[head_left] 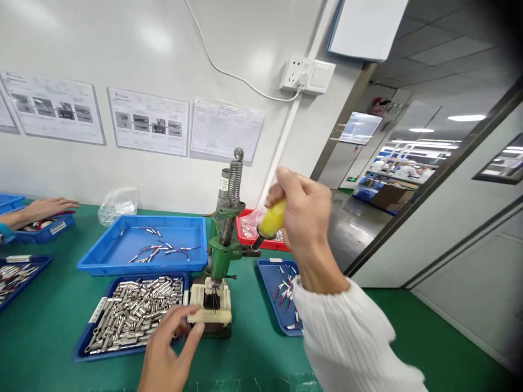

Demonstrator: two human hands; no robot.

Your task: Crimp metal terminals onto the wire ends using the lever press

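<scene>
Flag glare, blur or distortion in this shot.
Head view: two glare patches on the white wall; head view: right hand on the yellow handle looks slightly soft; head view: door frame slants steeply, lens or tilt unclear, right-hand corners dark; head view: fine print on wall sheets unreadable.

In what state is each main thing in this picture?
Yellow handle, gripped by the right hand.
Left hand, open at the press base.
Metal-parts tray, heaped.
Large blue tray, sparsely filled.
Plastic bag behind the large blue tray, crumpled.
Plug, inserted in the socket.
</scene>
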